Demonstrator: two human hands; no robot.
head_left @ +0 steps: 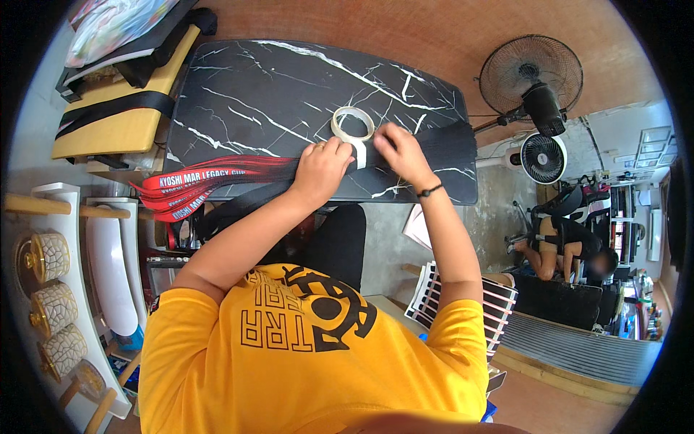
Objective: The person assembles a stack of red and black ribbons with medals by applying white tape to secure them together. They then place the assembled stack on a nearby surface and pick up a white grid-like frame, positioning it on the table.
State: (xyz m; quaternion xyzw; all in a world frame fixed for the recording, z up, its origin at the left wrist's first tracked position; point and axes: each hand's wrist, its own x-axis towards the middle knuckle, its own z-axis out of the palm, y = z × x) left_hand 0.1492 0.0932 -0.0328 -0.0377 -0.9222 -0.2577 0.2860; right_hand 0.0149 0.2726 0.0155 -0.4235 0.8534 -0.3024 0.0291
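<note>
A thick bundle of lanyard ribbons (249, 171) lies across the table, red with white print at its left end and black toward the right. Over its middle, my left hand (322, 171) is closed around the black ribbons, fingertips at a pale strip of tape (361, 154). That strip crosses the bundle and joins a roll of masking tape (335, 124) just beyond the hands. My right hand (403, 153) is curled just right of the strip, close to the roll's edge; whatever its fingers pinch is hidden. Black ribbon ends (450, 142) fan out beyond it.
The black marble-patterned table (238, 87) has a rounded edge. A black fan (531, 72) and a white fan (543, 158) stand at the right. A yellow-topped stand (116, 130) is at left, above shelves with gold-patterned jars (54, 309). Another person (571, 249) sits far right.
</note>
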